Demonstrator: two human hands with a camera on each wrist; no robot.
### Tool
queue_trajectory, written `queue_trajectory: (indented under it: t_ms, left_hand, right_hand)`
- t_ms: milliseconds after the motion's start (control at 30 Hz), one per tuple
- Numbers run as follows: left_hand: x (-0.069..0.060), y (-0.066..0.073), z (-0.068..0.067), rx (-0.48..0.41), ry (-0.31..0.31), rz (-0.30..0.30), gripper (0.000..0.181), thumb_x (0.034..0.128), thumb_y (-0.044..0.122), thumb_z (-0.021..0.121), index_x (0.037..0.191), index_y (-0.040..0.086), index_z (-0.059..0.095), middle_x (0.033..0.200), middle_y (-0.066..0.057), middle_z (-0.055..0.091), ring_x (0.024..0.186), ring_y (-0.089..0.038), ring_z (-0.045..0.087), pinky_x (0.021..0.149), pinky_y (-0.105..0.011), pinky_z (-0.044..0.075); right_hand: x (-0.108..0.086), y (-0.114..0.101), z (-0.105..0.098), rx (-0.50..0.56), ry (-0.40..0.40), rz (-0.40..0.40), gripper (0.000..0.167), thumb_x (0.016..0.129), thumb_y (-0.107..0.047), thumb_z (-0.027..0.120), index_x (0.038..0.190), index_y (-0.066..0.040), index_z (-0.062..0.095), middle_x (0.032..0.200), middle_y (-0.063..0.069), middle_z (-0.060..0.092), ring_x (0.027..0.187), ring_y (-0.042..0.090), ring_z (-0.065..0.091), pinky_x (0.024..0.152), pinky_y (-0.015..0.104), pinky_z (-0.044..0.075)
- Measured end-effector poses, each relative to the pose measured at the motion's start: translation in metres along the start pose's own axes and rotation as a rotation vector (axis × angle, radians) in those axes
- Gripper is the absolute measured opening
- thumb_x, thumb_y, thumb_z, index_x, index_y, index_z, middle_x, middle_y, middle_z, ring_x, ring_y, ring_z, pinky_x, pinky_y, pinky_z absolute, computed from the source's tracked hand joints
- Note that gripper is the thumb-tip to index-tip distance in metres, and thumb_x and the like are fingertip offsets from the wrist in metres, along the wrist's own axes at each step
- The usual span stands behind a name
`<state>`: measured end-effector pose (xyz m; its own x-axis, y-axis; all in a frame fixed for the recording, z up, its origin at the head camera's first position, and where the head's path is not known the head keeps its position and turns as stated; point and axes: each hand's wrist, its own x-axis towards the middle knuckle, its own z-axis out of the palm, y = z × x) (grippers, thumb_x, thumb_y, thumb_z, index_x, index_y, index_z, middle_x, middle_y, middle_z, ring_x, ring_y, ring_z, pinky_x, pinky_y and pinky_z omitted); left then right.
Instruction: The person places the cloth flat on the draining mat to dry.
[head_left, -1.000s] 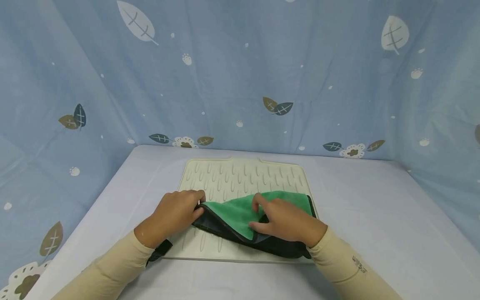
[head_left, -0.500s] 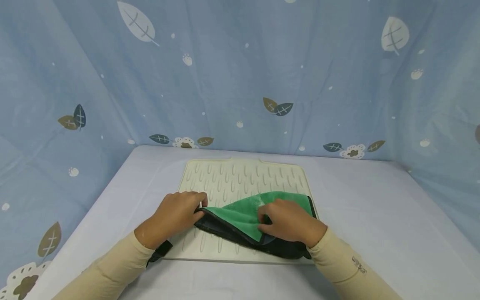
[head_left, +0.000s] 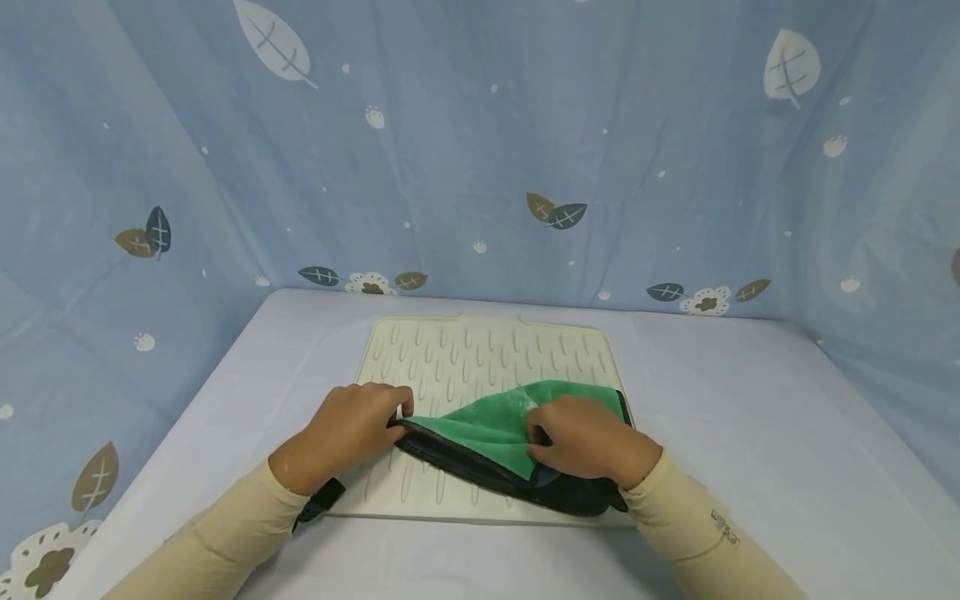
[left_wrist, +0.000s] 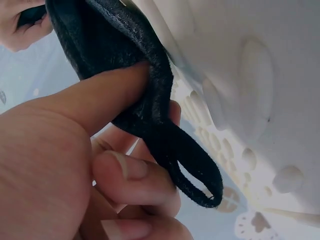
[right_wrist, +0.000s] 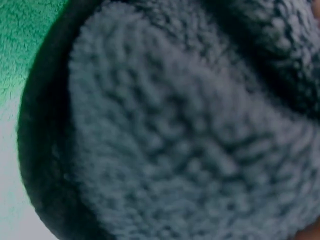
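A plush cloth, green on one side with a black border, lies folded and rumpled over the pale ridged mat. My left hand pinches its left corner between thumb and fingers; a black hanging loop sticks out there in the left wrist view. Toward the cloth's right part, my right hand grips a bunched, turned-over portion with curled fingers. Grey fleecy pile of the cloth fills the right wrist view, with its dark border at the left. Most right-hand fingertips are hidden.
The mat lies on a white-covered table. Blue patterned fabric hangs behind and along both sides. A small black piece shows under the left wrist. Beige sleeves cover both forearms.
My right hand has shifted a little to the right, its fingers curling in and drawing the green flap along. The cloth's left edge has slid slightly right; my left hand has barely moved.
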<state>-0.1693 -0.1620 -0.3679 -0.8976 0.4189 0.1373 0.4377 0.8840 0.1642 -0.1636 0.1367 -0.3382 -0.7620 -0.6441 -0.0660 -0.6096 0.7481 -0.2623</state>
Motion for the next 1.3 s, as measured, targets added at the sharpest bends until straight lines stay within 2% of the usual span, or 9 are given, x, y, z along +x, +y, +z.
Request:
queue_trajectory:
  t_ms: [200, 333, 500, 667, 833, 1067, 1200, 1300]
  left_hand:
    - [0.0001, -0.0007, 0.0003, 0.006, -0.038, 0.024, 0.022, 0.0761, 0.023, 0.087, 0.084, 0.022, 0.066, 0.067, 0.012, 0.061, 0.058, -0.004, 0.049, 0.051, -0.028, 0.039]
    - [0.0003, -0.0009, 0.0007, 0.005, -0.022, 0.044, 0.027, 0.0738, 0.028, 0.089, 0.079, 0.023, 0.063, 0.064, 0.014, 0.058, 0.056, -0.004, 0.046, 0.050, -0.027, 0.037]
    - [0.0001, -0.0002, 0.0000, -0.002, -0.021, 0.046, 0.029, 0.0742, 0.025, 0.089, 0.076, 0.023, 0.060, 0.062, 0.013, 0.056, 0.055, -0.005, 0.045, 0.050, -0.027, 0.035]
    - [0.0003, 0.0003, -0.0014, 0.014, 0.001, 0.034, 0.027, 0.0750, 0.018, 0.087, 0.081, 0.022, 0.062, 0.062, 0.012, 0.055, 0.055, -0.005, 0.045, 0.049, -0.027, 0.035]
    - [0.0002, 0.0011, -0.0024, 0.011, 0.022, 0.016, 0.026, 0.0774, 0.011, 0.083, 0.093, 0.020, 0.064, 0.059, 0.011, 0.050, 0.054, -0.006, 0.043, 0.048, -0.026, 0.034]
    - [0.0008, 0.0004, -0.0025, 0.010, 0.112, 0.043, 0.032, 0.0787, 0.004, 0.077, 0.104, 0.020, 0.066, 0.076, 0.002, 0.070, 0.054, -0.007, 0.042, 0.045, -0.025, 0.030]
    - [0.0009, 0.0002, -0.0026, 0.011, 0.174, 0.043, 0.035, 0.0778, 0.003, 0.078, 0.107, 0.019, 0.066, 0.082, 0.000, 0.074, 0.052, -0.007, 0.040, 0.044, -0.024, 0.029]
    - [0.0018, -0.0003, -0.0030, 0.018, 0.245, 0.034, 0.036, 0.0763, 0.000, 0.078, 0.106, 0.018, 0.066, 0.079, 0.000, 0.073, 0.050, -0.007, 0.037, 0.042, -0.024, 0.028]
  right_hand:
    - [-0.0004, 0.0023, -0.0003, -0.003, -0.003, 0.008, 0.022, 0.089, -0.018, 0.075, 0.071, -0.020, 0.063, 0.055, -0.011, 0.041, 0.052, 0.002, 0.038, 0.051, 0.022, 0.035]
    - [0.0001, 0.0040, -0.0005, -0.009, 0.004, 0.018, 0.023, 0.088, -0.018, 0.075, 0.069, -0.020, 0.062, 0.055, -0.011, 0.043, 0.052, 0.003, 0.039, 0.052, 0.022, 0.036]
    - [0.0001, 0.0052, 0.0011, -0.015, 0.004, 0.020, 0.027, 0.087, -0.018, 0.076, 0.066, -0.021, 0.059, 0.055, -0.012, 0.042, 0.053, 0.003, 0.040, 0.052, 0.022, 0.037]
    - [0.0002, 0.0055, 0.0026, -0.016, 0.012, 0.020, 0.027, 0.087, -0.018, 0.076, 0.067, -0.020, 0.059, 0.054, -0.012, 0.042, 0.053, 0.003, 0.040, 0.051, 0.022, 0.036]
    - [0.0010, 0.0052, 0.0037, -0.018, 0.024, 0.006, 0.030, 0.088, -0.017, 0.075, 0.065, -0.020, 0.056, 0.054, -0.012, 0.037, 0.052, 0.002, 0.037, 0.051, 0.021, 0.034]
    - [0.0031, 0.0030, 0.0044, -0.023, 0.027, 0.012, 0.028, 0.089, -0.018, 0.073, 0.067, -0.020, 0.057, 0.055, -0.012, 0.038, 0.051, 0.002, 0.037, 0.050, 0.021, 0.034]
    - [0.0045, 0.0024, 0.0048, -0.036, 0.044, 0.007, 0.024, 0.090, -0.019, 0.072, 0.070, -0.020, 0.059, 0.057, -0.013, 0.044, 0.052, 0.002, 0.039, 0.050, 0.021, 0.036]
    - [0.0056, 0.0025, 0.0047, -0.035, 0.073, -0.007, 0.019, 0.091, -0.019, 0.072, 0.075, -0.019, 0.063, 0.061, -0.012, 0.051, 0.053, 0.001, 0.042, 0.052, 0.021, 0.039]
